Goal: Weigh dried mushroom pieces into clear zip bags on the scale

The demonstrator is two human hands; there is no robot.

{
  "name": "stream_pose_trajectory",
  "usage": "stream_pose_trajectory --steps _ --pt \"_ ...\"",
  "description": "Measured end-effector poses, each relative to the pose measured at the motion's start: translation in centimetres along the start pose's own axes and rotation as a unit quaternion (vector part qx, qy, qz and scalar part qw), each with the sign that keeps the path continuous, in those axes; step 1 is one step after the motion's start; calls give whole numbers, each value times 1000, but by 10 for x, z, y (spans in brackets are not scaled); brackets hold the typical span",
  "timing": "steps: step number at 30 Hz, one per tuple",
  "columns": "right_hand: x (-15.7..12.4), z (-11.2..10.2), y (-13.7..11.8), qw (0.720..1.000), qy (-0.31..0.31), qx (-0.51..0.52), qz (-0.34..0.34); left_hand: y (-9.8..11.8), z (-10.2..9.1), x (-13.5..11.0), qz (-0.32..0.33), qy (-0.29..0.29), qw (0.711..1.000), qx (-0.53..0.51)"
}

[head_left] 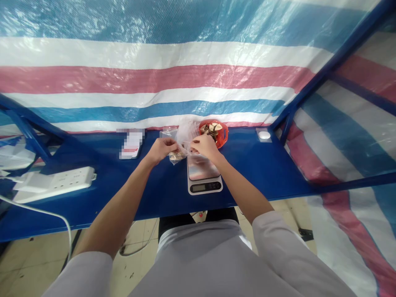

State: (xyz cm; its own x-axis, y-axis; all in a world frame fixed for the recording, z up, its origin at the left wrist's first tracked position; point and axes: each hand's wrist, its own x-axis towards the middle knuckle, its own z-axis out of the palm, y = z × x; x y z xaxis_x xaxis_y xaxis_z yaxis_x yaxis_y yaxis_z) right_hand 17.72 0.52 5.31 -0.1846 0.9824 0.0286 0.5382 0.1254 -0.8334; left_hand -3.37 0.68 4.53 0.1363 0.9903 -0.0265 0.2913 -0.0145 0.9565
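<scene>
Both hands are together at the middle of the blue table, just beyond a white kitchen scale (205, 186) with a shiny top and a dark display. My left hand (161, 150) is closed, its fingers pinching the edge of a clear plastic bag (185, 133). My right hand (205, 147) pinches the bag from the other side, fingers bent inward. Under the left fingers lies a small clear packet (177, 157) with light brown pieces inside. Right behind my right hand stands an orange-red basket (225, 134) of dried slices (214, 127), pale and dark. My right hand partly hides it.
A phone-like white item (132, 145), partly blurred, lies on the left of the table (250, 173). Further left is a white power strip (66, 180) with a plug and cable. A small packet with a white disc (264, 135) lies at right. Striped sheeting (154, 78) hangs behind.
</scene>
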Motion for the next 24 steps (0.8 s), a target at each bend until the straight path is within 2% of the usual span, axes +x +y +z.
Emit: stream_pose_trajectory --steps 4,9,13,18,20,24 --pt "-4 -3 -6 999 5 -46 -27 10 -2 -1 4 3 1000 31" --pt "-4 -1 -5 998 -52 24 -18 14 3 -2 9 -28 999 -12" --pt "-2 3 -2 996 -64 29 -52 11 7 -2 18 -65 998 -20" --pt "2 6 1 991 -110 70 -41 11 7 -2 8 -68 997 -25" --pt "1 4 -2 993 -105 47 -36 10 5 -2 11 -52 999 -10" --pt "-4 -7 -13 994 -43 -90 -49 11 -4 0 40 -7 997 73"
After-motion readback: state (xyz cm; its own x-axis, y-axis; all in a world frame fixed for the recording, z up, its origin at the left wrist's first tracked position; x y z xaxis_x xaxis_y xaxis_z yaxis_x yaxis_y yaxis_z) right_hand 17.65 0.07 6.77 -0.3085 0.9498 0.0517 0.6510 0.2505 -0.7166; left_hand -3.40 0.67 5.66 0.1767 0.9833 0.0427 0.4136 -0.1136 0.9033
